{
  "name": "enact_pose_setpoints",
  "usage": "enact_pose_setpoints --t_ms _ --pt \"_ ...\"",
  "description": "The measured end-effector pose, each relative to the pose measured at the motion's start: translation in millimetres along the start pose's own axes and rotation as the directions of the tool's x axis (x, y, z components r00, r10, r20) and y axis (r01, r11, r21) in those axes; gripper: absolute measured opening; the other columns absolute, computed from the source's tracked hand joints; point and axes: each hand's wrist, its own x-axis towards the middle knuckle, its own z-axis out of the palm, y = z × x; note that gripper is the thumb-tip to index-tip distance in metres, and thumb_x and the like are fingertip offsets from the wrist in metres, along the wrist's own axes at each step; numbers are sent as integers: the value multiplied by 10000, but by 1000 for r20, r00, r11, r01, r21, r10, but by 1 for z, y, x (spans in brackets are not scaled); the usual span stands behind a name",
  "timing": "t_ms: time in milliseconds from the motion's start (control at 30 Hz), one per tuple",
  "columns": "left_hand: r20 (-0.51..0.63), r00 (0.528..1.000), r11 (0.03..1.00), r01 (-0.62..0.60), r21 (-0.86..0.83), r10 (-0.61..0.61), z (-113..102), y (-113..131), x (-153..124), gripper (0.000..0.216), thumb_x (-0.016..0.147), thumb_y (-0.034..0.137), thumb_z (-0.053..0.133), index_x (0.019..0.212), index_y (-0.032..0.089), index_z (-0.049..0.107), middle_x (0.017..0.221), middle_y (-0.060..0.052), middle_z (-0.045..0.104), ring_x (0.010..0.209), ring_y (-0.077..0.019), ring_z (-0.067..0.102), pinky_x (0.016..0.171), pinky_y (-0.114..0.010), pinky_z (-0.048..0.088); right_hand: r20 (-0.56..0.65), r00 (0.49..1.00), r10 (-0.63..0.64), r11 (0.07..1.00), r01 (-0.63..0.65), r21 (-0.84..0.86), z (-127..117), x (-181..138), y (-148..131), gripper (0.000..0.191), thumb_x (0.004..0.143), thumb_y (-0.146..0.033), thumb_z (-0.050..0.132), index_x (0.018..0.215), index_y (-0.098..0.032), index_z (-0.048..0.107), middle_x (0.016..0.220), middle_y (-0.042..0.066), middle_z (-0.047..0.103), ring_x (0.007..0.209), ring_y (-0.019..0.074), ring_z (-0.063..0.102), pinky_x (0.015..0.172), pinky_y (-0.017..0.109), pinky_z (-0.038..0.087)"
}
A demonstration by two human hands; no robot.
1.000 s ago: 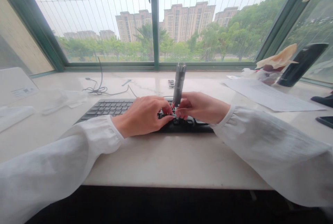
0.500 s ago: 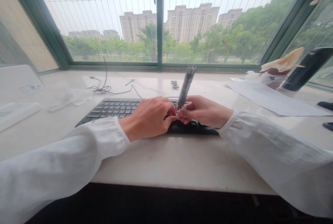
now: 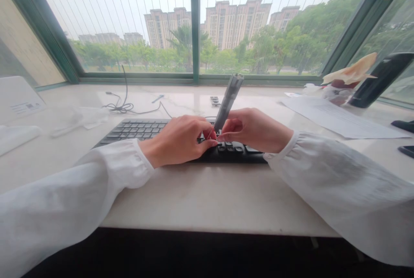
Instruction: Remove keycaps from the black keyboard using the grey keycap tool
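We have the low black keyboard (image 3: 137, 128) lying flat on the glossy white tabletop (image 3: 210, 200); between the keyboard's near side and the straight front edge runs a strip of that tabletop. Beyond the keyboard the surface reaches the dark green window frame (image 3: 195, 28), with small dark-and-pale pieces (image 3: 214, 101) and a thin dark looped cable (image 3: 121, 108) on the way. A white printed paper sheet (image 3: 336, 115) lies to the keyboard's right.

Our left hand (image 3: 179, 140) arches over the keyboard's middle, back upward, thumb and fingers bent together; our right hand (image 3: 258, 129) reaches in over its right part, fingers curled, thumb close to the forefinger. Their fingertips nearly meet above the keys. There the long slim grey plastic stick (image 3: 228, 99) slants, top leaning right.

Our fingers hide its lower end, so we cannot tell which hand grasps it, or what either pinches. Our left hand covers some keys, and both loose white sleeves (image 3: 343, 183) are cut off at the sides.
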Motion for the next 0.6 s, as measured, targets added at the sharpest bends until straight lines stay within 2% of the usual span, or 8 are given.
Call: enact_pose_setpoints --t_ms 233,433,600 --pt "23 1000 998 -16 -64 18 -3 -1 1 146 837 334 609 828 233 714 771 5 694 689 -138 604 627 -247 404 -48 998 -34 999 32 -31 3 -1 0 265 731 -401 714 887 -187 713 661 -10 656 599 113 563 548 216 377" --pt "25 1000 997 -17 -73 19 -3 -2 2 200 840 384 602 838 227 726 783 -13 701 696 -145 613 635 -242 416 34 998 -55 998 55 -20 1 -2 -7 307 767 -420 673 946 -172 691 743 17 680 672 134 593 595 227 399" --pt "6 998 998 -55 -38 55 -2 -2 1 207 876 360 553 877 236 719 836 -15 709 727 -154 634 645 -246 425 12 1000 -23 988 24 -155 1 -6 -22 360 806 -516 604 857 -170 688 727 20 672 656 133 576 575 228 359"
